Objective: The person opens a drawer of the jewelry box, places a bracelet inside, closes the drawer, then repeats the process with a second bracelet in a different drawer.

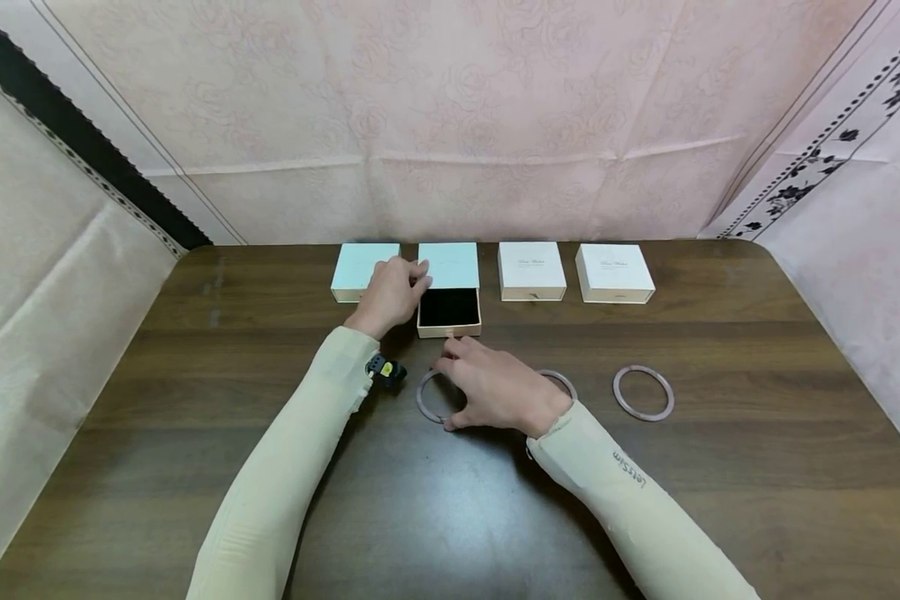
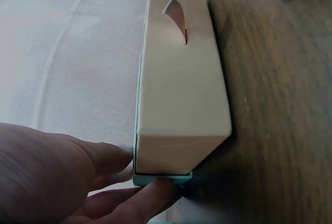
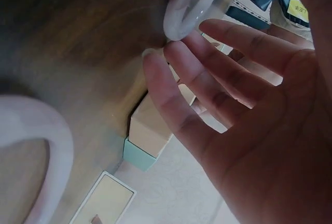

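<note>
A glossy, pale lilac ring [image 1: 421, 400] lies by the loosely extended fingers of the right hand [image 1: 498, 387], near a teal box [image 1: 450, 267] (its jutting drawer [image 1: 438, 332] black inside) that the left hand [image 1: 390, 293] grips.

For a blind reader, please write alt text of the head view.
A left hand touches a blue box, its black-lined drawer partly out; the right hand is at a ring. Another blue box, two white boxes and two more rings lie on the table.
</note>
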### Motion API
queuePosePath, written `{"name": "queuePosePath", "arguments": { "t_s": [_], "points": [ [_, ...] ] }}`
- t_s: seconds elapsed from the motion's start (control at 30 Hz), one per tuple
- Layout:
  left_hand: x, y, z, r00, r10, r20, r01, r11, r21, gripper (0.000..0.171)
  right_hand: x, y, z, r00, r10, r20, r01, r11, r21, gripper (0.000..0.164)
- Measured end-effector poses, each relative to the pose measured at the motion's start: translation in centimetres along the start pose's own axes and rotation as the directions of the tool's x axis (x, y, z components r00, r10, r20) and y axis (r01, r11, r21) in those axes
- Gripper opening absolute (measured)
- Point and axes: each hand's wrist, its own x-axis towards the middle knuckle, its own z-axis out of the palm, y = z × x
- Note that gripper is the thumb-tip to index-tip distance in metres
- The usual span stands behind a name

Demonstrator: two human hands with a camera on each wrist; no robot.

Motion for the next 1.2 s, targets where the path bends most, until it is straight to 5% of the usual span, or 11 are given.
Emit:
{"name": "queuePosePath", "arguments": {
  "t_s": [1.2],
  "points": [
    [0.1, -0.1, 0.1, 1.000, 0.016, -0.025, -0.016, 1.000, 0.007, 0.028, 0.0, 0.8, -1.5, 0.999, -0.040, -0.020, 0.040, 0.999, 0.019, 0.046]
  ]
}}
